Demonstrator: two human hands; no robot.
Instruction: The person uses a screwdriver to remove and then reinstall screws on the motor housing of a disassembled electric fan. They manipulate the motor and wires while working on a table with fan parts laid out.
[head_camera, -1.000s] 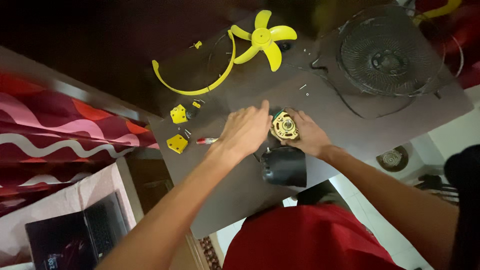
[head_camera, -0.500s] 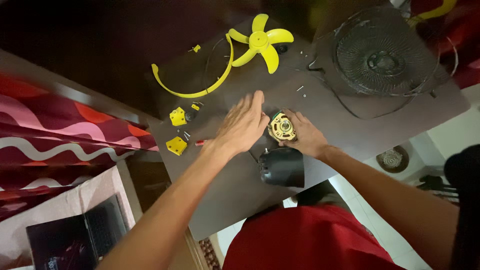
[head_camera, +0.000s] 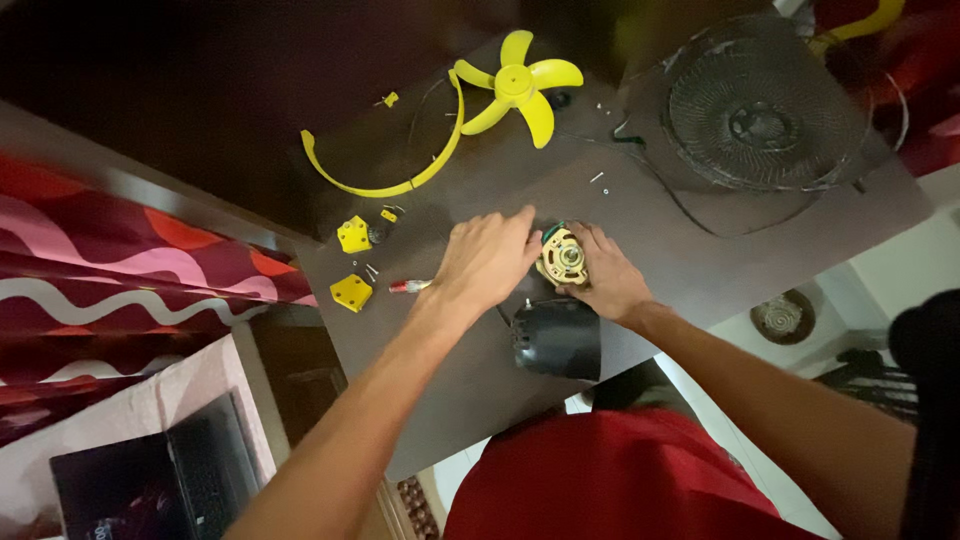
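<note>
1. The dark desk is carrying all the parts & is filling the middle of the view.
2. A round wire fan guard is lying flat at the far right of the desk, well apart from both hands.
3. A curved yellow rim strip is lying at the far side, w/ the yellow fan blade just beside its upper end.
4. A black motor cover is sitting near the desk's near edge, just below the hands.
5. The left hand is resting palm down, fingers spread a little & reaching to the motor; I cannot tell if they are gripping it.
6. The right hand is holding the small fan motor from the right side, fingers curled around it.
7. The motor, yellowish w/ a metal centre, is sitting on the desk between the 2 hands.
8. Two small yellow blocks are lying left of the left hand, w/ a red-handled tool partly hidden under the wrist.
9. Tiny screws are lying near the blade.
</note>
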